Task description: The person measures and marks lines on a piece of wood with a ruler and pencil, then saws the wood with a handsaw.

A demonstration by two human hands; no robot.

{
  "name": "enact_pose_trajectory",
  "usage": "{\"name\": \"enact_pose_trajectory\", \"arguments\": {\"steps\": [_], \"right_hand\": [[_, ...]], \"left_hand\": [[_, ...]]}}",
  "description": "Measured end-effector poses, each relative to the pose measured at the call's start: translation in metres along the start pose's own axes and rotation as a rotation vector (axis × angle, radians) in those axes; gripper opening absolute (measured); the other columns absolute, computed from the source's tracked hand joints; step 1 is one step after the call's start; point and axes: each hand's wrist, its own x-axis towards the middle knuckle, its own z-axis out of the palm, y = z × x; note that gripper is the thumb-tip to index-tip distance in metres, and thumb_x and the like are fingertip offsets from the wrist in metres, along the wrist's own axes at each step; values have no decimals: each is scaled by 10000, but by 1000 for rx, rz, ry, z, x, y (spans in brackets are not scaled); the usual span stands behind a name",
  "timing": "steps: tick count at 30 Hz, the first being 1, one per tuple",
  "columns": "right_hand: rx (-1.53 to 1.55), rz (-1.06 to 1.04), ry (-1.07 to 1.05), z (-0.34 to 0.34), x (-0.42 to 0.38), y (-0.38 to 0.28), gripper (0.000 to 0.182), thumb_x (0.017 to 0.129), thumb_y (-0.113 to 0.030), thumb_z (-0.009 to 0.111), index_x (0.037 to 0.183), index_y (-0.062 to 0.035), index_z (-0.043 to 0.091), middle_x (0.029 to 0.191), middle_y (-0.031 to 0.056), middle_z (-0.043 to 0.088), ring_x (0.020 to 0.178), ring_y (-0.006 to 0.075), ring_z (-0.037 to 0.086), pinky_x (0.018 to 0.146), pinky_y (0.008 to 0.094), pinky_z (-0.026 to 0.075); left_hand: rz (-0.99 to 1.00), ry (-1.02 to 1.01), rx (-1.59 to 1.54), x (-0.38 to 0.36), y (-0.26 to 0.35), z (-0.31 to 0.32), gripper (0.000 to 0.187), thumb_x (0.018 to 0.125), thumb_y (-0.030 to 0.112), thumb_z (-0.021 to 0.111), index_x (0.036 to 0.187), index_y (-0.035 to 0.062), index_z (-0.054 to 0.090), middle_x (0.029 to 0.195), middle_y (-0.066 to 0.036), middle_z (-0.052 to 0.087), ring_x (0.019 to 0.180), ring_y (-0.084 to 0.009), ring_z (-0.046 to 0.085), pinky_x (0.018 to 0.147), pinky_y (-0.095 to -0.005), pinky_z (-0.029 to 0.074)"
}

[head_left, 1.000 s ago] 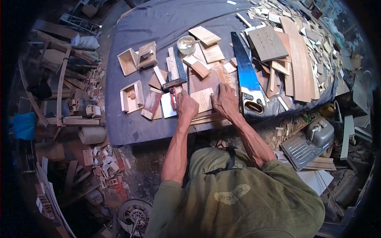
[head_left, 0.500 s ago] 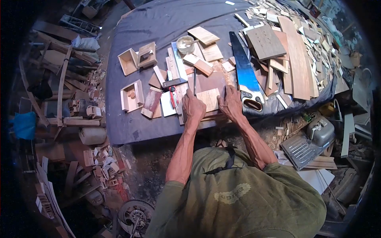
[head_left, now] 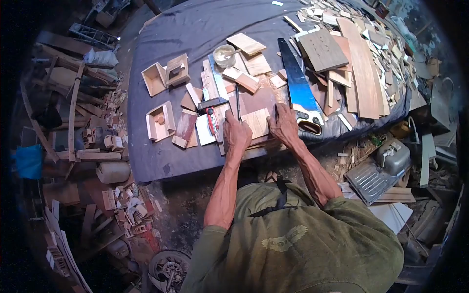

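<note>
A light wooden piece (head_left: 255,123) lies near the table's front edge between my two hands. My left hand (head_left: 237,133) rests at its left side, fingers bent downward; what the fingertips hold, if anything, is hidden. At the right end of the piece is my right hand (head_left: 283,128), its fingers pointing forward and partly apart, touching the wood. A dark pencil (head_left: 238,101) lies just beyond my left hand, and a red tool (head_left: 212,122) is to its left. The blue handsaw (head_left: 301,90) lies to the right of my right hand, handle toward me.
Small wooden boxes (head_left: 160,119) stand at the left of the cloth-covered table (head_left: 171,41). A glue tub (head_left: 224,55) and a square (head_left: 213,102) lie beyond my hands. Boards (head_left: 360,73) and offcuts are heaped at right. A metal sink (head_left: 373,180) lies below, right.
The view has shifted slightly, so the table's things appear a little farther left. My hands stay at the wooden piece in nearly the same pose.
</note>
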Motion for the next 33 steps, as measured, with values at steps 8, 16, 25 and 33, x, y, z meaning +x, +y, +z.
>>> {"name": "enact_pose_trajectory", "arguments": {"steps": [8,16,25,33], "right_hand": [[84,-40,-77,-10,8,10,533,824,-245,685,1247,49,546,1247,262,580,1130,431,549,979,499,457],[-27,-114,-33,-3,0,7,581,828,-285,685,1292,33,542,1272,298,546,1132,472,537,974,526,458],[3,-61,-84,-10,1,2,616,840,-298,683,1335,32,525,1339,287,529,1187,478,518,1025,503,448],[13,-27,-106,-9,1,3,628,856,-338,692,1358,6,535,1398,264,505,1261,453,494,1075,493,412]], "left_hand": [[-58,-67,140,15,13,-12,519,884,154,638,1290,-97,432,1137,-323,588,1102,-502,559,928,-549,445],[-22,10,247,41,-3,-18,334,899,217,643,1118,-35,628,1116,-256,628,1075,-437,592,917,-512,465],[255,28,546,88,-29,-49,322,820,94,628,1138,45,644,1169,-112,568,1213,-314,498,995,-690,337],[444,-163,612,113,-50,-68,219,811,55,618,1027,65,660,1089,-95,605,1146,-301,538,1006,-676,308]]}}
